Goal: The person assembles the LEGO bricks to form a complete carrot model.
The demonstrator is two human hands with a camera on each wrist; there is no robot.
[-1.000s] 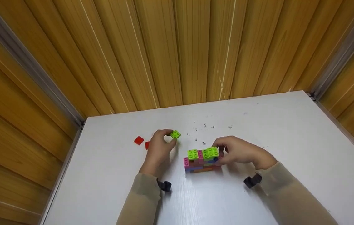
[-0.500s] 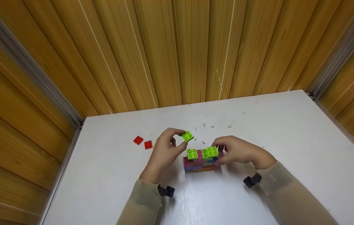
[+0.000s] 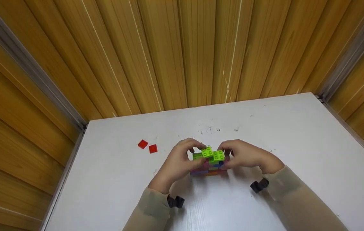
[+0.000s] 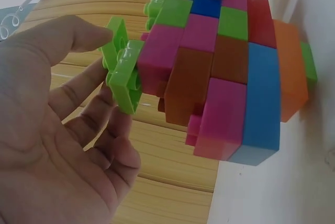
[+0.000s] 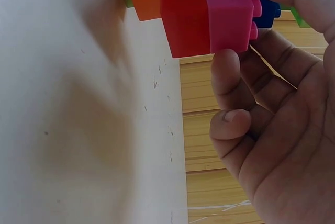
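In the head view my left hand (image 3: 182, 158) pinches a lime-green toy brick (image 3: 207, 151) between thumb and fingers, over the top of a many-coloured block wall (image 3: 212, 173). In the left wrist view that lime-green brick (image 4: 115, 41) sits close against another lime-green brick (image 4: 125, 75) on the wall's top; whether the studs are pressed together I cannot tell. My right hand (image 3: 246, 154) grips the wall's right end. In the right wrist view its thumb and fingers lie about the pink end brick (image 5: 227, 12), beside a red brick (image 5: 186, 17).
Two flat red pieces (image 3: 142, 144) lie on the white table (image 3: 111, 179) left of my left hand. Small dark marks dot the tabletop behind the wall. Wood-patterned panels (image 3: 198, 54) rise beyond the table's back edge, and more stand at both sides.
My left hand has carried the lime-green brick rightward and toward me, from left of the wall to over its top. The right hand has kept its place on the wall's end.
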